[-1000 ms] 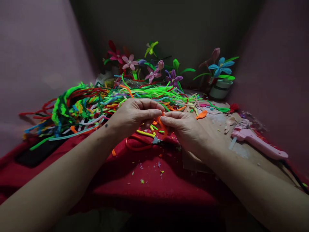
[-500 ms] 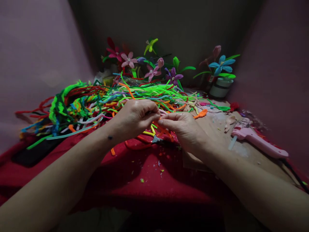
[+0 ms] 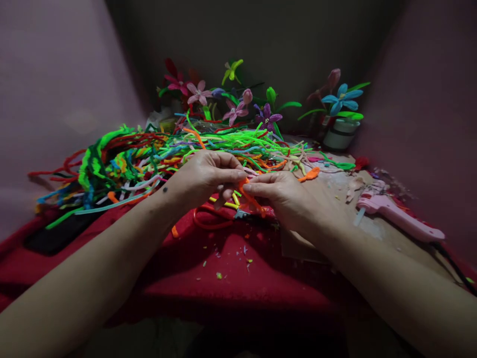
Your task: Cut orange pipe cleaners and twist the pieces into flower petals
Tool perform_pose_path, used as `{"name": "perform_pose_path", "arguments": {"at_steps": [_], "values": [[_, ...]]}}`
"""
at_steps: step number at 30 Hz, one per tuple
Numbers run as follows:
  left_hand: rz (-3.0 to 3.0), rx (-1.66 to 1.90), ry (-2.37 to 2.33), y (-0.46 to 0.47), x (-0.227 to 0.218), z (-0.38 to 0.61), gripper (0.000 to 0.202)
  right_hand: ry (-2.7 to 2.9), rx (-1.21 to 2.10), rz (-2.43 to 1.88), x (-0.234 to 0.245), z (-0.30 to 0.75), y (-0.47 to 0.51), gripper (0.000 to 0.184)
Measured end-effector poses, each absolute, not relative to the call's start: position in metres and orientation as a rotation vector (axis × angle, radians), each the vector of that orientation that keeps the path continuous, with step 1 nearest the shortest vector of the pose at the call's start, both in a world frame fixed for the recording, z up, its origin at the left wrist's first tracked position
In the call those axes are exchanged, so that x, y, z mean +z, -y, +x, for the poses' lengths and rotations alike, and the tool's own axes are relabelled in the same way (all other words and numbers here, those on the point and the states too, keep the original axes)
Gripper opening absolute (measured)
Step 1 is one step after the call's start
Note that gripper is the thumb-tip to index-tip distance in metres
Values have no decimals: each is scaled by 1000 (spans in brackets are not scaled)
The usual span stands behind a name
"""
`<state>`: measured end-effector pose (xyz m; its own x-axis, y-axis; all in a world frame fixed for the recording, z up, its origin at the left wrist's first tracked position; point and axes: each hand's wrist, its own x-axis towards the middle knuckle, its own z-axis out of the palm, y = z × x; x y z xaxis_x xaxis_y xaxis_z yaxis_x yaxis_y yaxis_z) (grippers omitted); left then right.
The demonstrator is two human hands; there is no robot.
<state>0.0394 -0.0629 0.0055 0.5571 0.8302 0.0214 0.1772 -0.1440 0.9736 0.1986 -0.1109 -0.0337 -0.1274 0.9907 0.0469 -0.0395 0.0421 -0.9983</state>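
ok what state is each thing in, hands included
Orange fuzzy strip: bent, gripped near its upper end
Left hand: fingertips pinched at strip
Right hand: fingertips pinched on strip
Red-handled tool: lying down, open or shut unclear
Pink glue gun: lying down, power unclear
Blue flower: petals spread
Middle pink bud: closed
Fuzzy stems: heaped loosely

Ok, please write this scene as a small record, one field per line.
left hand: fingertips at upper end of orange chenille stem; grip unclear
right hand: pinches the same stem between thumb and finger
below hands: tool with red handle, type unclear
behind hands: pile of mixed-colour chenille stems
right side: pink glue gun on cardboard
back: chenille flowers, including a blue flower above a pale jar
surface cover: red cloth
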Motion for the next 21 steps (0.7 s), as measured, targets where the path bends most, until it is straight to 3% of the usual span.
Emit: {"name": "perform_pose_path", "arguments": {"at_steps": [13, 21], "values": [[1765, 822, -929, 78, 8, 47, 3, 1292, 1179, -1113, -29, 195, 111, 15], [1543, 688, -907, 67, 2, 46, 18, 1382, 1027, -1177, -32, 195, 113, 20]]}}
